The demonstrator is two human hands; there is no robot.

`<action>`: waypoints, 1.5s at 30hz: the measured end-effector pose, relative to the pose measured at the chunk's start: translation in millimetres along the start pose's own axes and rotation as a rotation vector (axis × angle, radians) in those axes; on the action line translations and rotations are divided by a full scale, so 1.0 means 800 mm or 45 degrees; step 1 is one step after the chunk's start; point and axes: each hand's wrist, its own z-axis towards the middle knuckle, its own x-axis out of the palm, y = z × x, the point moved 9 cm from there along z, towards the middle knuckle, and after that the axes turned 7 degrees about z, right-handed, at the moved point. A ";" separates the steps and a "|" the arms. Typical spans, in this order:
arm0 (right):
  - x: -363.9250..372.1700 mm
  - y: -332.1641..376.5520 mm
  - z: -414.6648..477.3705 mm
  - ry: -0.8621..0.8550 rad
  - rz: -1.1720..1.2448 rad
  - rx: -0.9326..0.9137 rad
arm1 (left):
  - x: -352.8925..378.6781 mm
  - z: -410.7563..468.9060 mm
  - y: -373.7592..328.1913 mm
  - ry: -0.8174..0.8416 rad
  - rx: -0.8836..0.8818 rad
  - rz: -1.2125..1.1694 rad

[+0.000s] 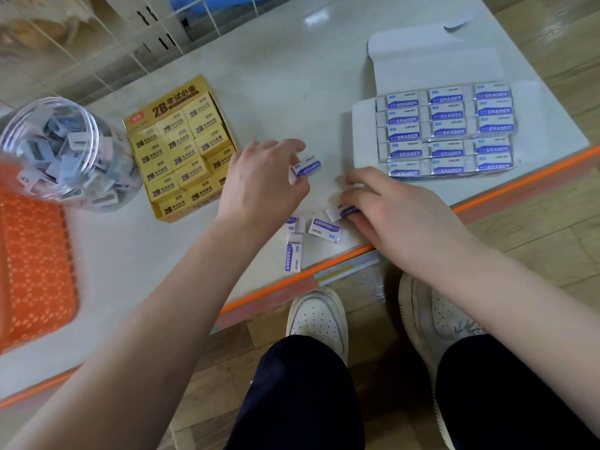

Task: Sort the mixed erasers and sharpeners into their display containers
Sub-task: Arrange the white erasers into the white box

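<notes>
One white eraser (pixel 306 167) pinched in left hand (pixel 259 186), second eraser (pixel 341 212) gripped by curled right hand (pixel 399 219)

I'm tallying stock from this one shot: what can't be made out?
Head view only:
Loose eraser: mostly covered by the right hand.
Small eraser: partly hidden by the left hand and wrist.
Pinched eraser: small print too tiny to read.
Sharpeners in the jar: blurred, uncountable.
Orange basket: cut off by the left edge.
</notes>
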 end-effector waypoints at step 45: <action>-0.136 -0.162 -0.059 -0.420 0.096 0.514 | 0.005 0.022 -0.186 -0.246 0.545 -0.178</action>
